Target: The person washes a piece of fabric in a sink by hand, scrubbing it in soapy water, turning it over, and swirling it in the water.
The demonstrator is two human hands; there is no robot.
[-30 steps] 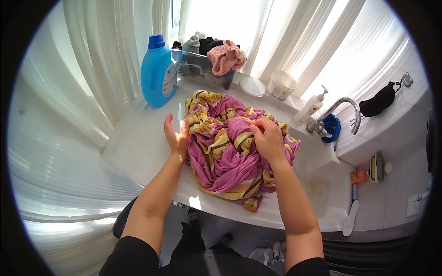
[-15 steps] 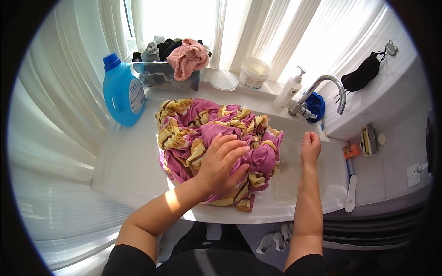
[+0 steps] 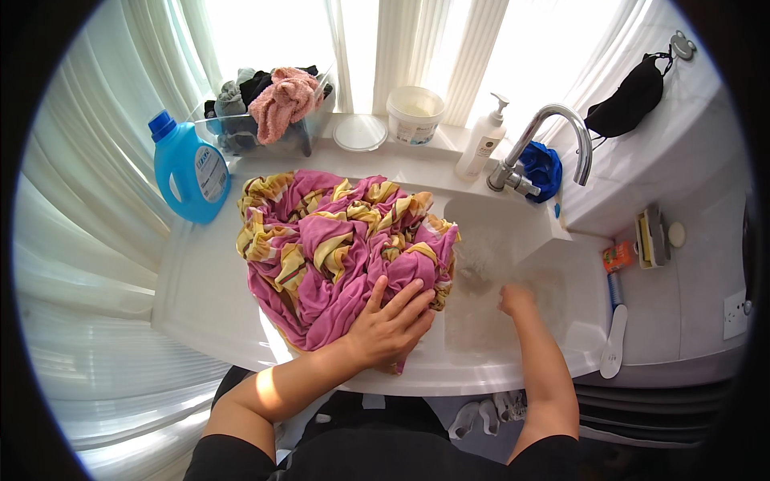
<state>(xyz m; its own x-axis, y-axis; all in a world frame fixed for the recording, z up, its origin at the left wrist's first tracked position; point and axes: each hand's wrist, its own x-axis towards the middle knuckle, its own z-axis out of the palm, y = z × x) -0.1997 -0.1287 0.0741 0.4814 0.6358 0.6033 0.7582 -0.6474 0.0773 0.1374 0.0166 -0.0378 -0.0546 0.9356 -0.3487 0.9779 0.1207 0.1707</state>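
A bunched-up pink cloth with yellow and brown patterned parts (image 3: 333,240) lies in a heap on the white counter, left of the sink basin (image 3: 501,349). My left hand (image 3: 391,327) rests flat on its near right side, fingers spread and pressing the fabric. Over the basin, where some cloudy water shows, hangs my right hand (image 3: 517,299). Its fingers are curled together; whatever they hold, if anything, is hidden. Under the cloth's right edge the fabric meets the basin's left side.
Behind the cloth stand a blue detergent bottle (image 3: 188,180), a clear bin of clothes (image 3: 317,128), a round white lid (image 3: 359,134), a white tub (image 3: 415,116) and a pump bottle (image 3: 481,140). A chrome faucet (image 3: 581,148) arches over the basin's far side. A white brush (image 3: 613,345) lies at right.
My right hand has lowered from beside the faucet into the basin area. My left hand has shifted nearer and lies flatter on the cloth. The whole view has moved slightly right.
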